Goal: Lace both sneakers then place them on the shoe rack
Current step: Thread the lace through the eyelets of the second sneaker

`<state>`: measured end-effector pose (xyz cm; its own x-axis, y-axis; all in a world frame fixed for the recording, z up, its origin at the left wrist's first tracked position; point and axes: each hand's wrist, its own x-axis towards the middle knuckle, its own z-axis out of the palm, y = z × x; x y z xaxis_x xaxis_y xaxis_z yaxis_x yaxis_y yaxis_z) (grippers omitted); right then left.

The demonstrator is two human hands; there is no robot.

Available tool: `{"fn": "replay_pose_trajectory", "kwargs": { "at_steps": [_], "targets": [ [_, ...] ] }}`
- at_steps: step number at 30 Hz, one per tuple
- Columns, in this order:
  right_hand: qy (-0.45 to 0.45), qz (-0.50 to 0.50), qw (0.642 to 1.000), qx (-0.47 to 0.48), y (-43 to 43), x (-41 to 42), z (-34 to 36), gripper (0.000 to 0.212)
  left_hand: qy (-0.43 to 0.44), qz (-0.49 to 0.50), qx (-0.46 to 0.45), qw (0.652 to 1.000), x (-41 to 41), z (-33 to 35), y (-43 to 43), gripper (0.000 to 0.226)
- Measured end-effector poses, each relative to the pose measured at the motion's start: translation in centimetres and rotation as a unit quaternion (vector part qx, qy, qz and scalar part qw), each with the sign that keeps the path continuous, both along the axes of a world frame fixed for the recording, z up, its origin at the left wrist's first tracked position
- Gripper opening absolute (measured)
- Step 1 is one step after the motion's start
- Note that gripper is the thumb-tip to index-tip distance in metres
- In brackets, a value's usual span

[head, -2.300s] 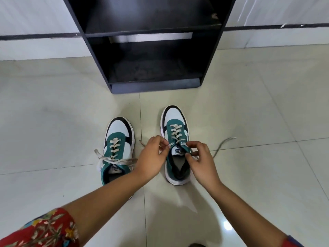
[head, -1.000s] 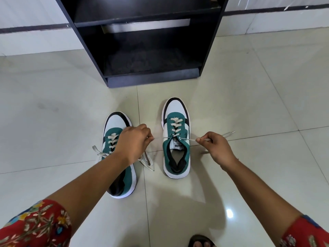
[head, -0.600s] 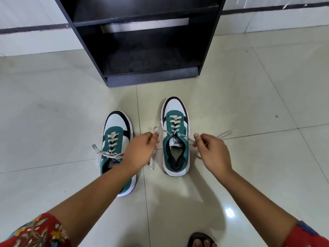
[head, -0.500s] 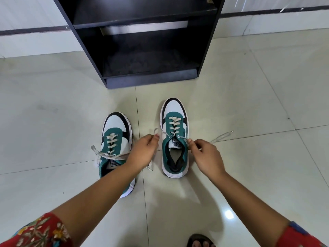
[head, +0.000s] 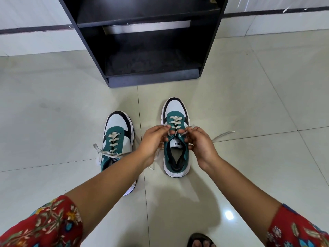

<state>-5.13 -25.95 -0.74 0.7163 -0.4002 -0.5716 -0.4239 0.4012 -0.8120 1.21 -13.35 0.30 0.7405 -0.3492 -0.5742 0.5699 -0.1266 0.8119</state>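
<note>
Two green, white and black sneakers stand on the tiled floor, toes toward the rack. Over the tongue of the right sneaker (head: 176,157) my left hand (head: 153,141) and my right hand (head: 199,141) meet, each pinching an end of its cream lace (head: 175,122). A loose lace end (head: 223,135) trails off to the right on the floor. The left sneaker (head: 116,138) is laced, its lace ends lying loose across it, and my left forearm hides its heel.
The black shoe rack (head: 147,41) stands just beyond the sneakers, its bottom shelf bare. A white wall with a dark stripe runs behind it. My sandalled foot (head: 201,242) shows at the bottom edge. Glossy floor tiles (head: 258,104) surround everything.
My hands, which had pulled the lace ends apart to either side a second ago, have come together over the right sneaker's tongue. The sneakers have stayed in place.
</note>
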Motion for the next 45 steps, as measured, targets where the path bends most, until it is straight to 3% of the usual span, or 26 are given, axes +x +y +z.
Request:
{"fn": "replay_pose_trajectory", "kwargs": {
  "at_steps": [4,9,15,18,20,22,25,27,32,37,40,42,45],
  "targets": [
    [0.007,-0.018,1.000,0.015,-0.3,0.1,-0.6,0.024,-0.002,-0.020,-0.004,1.000,0.2,-0.7,0.1,0.031],
    [0.038,-0.024,0.999,-0.013,-0.4,0.1,-1.1,0.027,0.006,-0.017,0.023,1.000,0.1,-0.8,0.1,0.033],
    [-0.016,0.122,0.973,-0.193,-0.5,0.9,0.9,0.023,-0.204,-0.127,-0.014,0.971,0.5,-0.2,1.0,0.028],
    [-0.063,0.192,0.921,-0.332,0.1,1.0,2.2,0.022,-0.324,-0.221,-0.010,0.920,0.8,0.1,1.3,0.020],
    [-0.065,0.213,0.893,-0.391,0.4,0.8,2.9,0.020,-0.442,-0.262,0.047,0.857,1.1,0.0,1.3,0.022],
    [-0.064,0.215,0.887,-0.403,0.6,0.4,3.2,0.018,-0.521,-0.277,0.109,0.800,1.4,-0.1,1.5,0.031],
    [-0.081,0.194,0.909,-0.359,0.6,-0.1,3.1,0.014,-0.575,-0.280,0.130,0.758,1.2,-0.2,1.7,0.024],
    [-0.085,0.170,0.918,-0.349,0.6,-0.4,2.8,0.011,-0.571,-0.265,0.131,0.766,0.9,-0.1,1.8,0.022],
    [-0.129,0.146,0.916,-0.350,0.7,-1.4,2.4,0.010,-0.500,-0.156,0.180,0.832,0.7,1.0,1.8,0.025],
    [-0.112,0.196,0.802,-0.553,1.0,-2.1,1.4,0.023,-0.391,-0.208,0.270,0.855,1.1,1.6,1.1,0.029],
    [-0.097,0.214,0.752,-0.616,1.6,-2.2,0.8,0.027,-0.317,-0.254,0.239,0.882,1.0,2.0,0.9,0.038],
    [-0.100,0.211,0.751,-0.617,2.0,-2.2,0.6,0.031,-0.290,-0.272,0.188,0.898,0.9,2.4,1.0,0.040],
    [-0.110,0.212,0.784,-0.573,2.2,-1.9,0.2,0.042,-0.259,-0.263,0.146,0.918,1.4,3.0,1.1,0.043]
  ]
}}
